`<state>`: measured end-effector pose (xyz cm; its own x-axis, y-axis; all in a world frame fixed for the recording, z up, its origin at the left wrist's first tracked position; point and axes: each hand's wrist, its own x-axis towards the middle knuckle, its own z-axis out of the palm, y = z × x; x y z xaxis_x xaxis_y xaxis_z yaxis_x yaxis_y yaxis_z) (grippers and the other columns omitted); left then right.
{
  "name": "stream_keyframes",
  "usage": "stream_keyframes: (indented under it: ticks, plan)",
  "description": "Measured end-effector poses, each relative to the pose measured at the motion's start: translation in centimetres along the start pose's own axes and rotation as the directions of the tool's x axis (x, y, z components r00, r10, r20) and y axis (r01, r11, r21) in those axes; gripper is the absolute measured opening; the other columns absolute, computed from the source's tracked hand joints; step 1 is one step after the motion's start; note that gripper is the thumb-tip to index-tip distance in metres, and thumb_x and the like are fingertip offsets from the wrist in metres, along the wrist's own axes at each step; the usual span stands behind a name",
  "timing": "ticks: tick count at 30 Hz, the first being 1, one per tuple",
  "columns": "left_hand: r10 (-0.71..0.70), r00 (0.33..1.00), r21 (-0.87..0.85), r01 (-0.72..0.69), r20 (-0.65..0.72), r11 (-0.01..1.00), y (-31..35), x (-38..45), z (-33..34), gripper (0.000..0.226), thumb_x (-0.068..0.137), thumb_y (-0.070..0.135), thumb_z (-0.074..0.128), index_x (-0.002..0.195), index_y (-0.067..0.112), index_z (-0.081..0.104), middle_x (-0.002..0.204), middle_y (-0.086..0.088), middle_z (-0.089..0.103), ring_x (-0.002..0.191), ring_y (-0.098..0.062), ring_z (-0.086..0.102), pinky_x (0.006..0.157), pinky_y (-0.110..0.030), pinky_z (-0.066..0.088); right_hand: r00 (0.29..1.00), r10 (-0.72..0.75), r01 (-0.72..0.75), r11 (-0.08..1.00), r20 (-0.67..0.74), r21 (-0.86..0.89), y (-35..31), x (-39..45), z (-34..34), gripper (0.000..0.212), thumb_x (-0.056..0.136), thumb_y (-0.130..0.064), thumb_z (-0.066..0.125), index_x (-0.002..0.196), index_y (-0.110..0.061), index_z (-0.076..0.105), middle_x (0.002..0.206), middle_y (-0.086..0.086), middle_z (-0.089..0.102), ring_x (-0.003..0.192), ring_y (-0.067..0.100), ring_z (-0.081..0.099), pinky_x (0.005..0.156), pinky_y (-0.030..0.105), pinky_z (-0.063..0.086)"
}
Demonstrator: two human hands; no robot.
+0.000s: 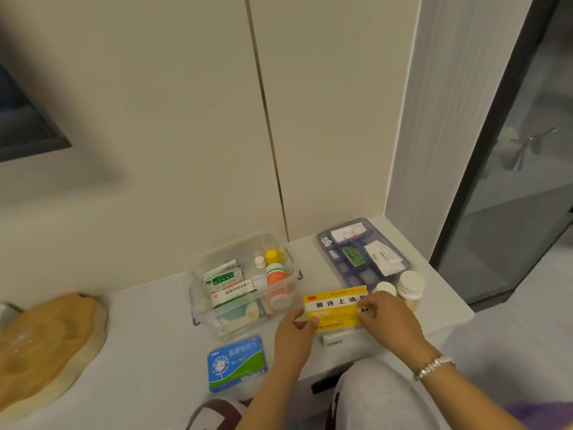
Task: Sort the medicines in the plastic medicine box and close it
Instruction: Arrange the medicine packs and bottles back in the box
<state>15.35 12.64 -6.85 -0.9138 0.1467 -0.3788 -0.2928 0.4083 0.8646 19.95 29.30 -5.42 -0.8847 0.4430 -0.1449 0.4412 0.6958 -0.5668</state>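
Yellow medicine carton (336,307) held just above the white counter (148,321), just right of the clear plastic medicine box (245,283). Left hand (294,330) pinching the carton's lower-left corner, thumb on the face; right hand (387,315) clamped on its right end, fingers over the print. Both grips closed on the carton.

Box open, already stocked: sachets and flat cartons to the left, small bottles (273,268) upright to the right. Lid or tray (364,249), purple-tinted, lying well apart at the back right, a few packets on it. Blue carton (237,363) waiting flat near the counter's front edge; two capped bottles (410,287) behind the right hand.

To do this step well, probably: turn the carton on edge, label up, slide it in alongside the other flat cartons, clear of the bottles. Free space inside hard to judge through the hazy wall. Keep both ends supported until past the rim, then release.
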Motion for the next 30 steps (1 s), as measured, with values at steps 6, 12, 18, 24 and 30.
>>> stream_keyframes:
  ticks: [6, 12, 18, 24, 30]
  plan:
    - [0.036, 0.999, -0.173, -0.039, -0.02, 0.984, 0.7, -1.1, -1.4, 0.02, 0.09, 0.018, 0.057, 0.108, 0.016, 0.065, 0.085, 0.007, 0.067, 0.077, -0.008, 0.06, 0.061, -0.017, 0.048, 0.996, -0.016, 0.04, 0.956, -0.086, 0.291, -0.2, -1.0, -0.3, 0.023, 0.081, -0.017, 0.066, 0.104, -0.018, 0.067, 0.098, -0.001, 0.064, 0.074, 0.008, 0.055, 0.059, 0.012, 0.039]
    - [0.106, 0.989, -0.29, -0.133, -0.108, 0.948, 2.0, -3.0, -5.1, 0.015, 0.087, 0.019, 0.062, 0.097, 0.03, 0.062, 0.084, 0.01, 0.069, 0.082, -0.011, 0.065, 0.059, -0.015, 0.051, 0.985, -0.043, 0.122, 0.865, -0.169, 0.487, -2.6, -2.2, -1.3, 0.033, 0.076, -0.017, 0.073, 0.106, -0.026, 0.061, 0.1, -0.003, 0.061, 0.077, 0.006, 0.059, 0.059, 0.01, 0.042]
    - [0.172, 0.957, -0.314, -0.242, -0.235, 0.918, 3.0, -3.3, -9.8, 0.028, 0.086, 0.016, 0.062, 0.114, 0.018, 0.062, 0.089, 0.004, 0.072, 0.084, -0.018, 0.068, 0.06, -0.016, 0.056, 0.986, -0.154, 0.074, 0.745, 0.062, 0.663, -7.3, -1.8, -1.6, 0.041, 0.082, -0.022, 0.067, 0.119, -0.03, 0.052, 0.101, 0.001, 0.068, 0.083, 0.012, 0.066, 0.064, 0.02, 0.055]
    - [0.283, 0.834, -0.011, -0.327, -0.474, 0.945, 1.5, -1.0, -13.5, 0.016, 0.087, 0.024, 0.06, 0.102, 0.024, 0.068, 0.107, -0.002, 0.07, 0.095, -0.013, 0.062, 0.079, -0.022, 0.046, 0.978, -0.167, 0.005, 0.615, 0.123, 0.789, -13.2, 0.9, 0.4, 0.036, 0.084, -0.007, 0.063, 0.117, -0.021, 0.055, 0.082, 0.017, 0.071, 0.066, 0.024, 0.066, 0.065, 0.034, 0.058]
    - [0.187, 0.843, -0.044, -0.241, -0.504, 0.97, -0.9, 1.3, -14.5, 0.035, 0.091, 0.03, 0.054, 0.126, 0.029, 0.05, 0.128, 0.001, 0.053, 0.105, -0.01, 0.056, 0.09, -0.027, 0.043, 0.978, -0.159, 0.063, 0.84, 0.134, 0.539, -16.9, 4.8, 3.6, 0.024, 0.082, -0.012, 0.06, 0.103, -0.024, 0.06, 0.08, 0.006, 0.071, 0.058, 0.02, 0.068, 0.058, 0.03, 0.058]
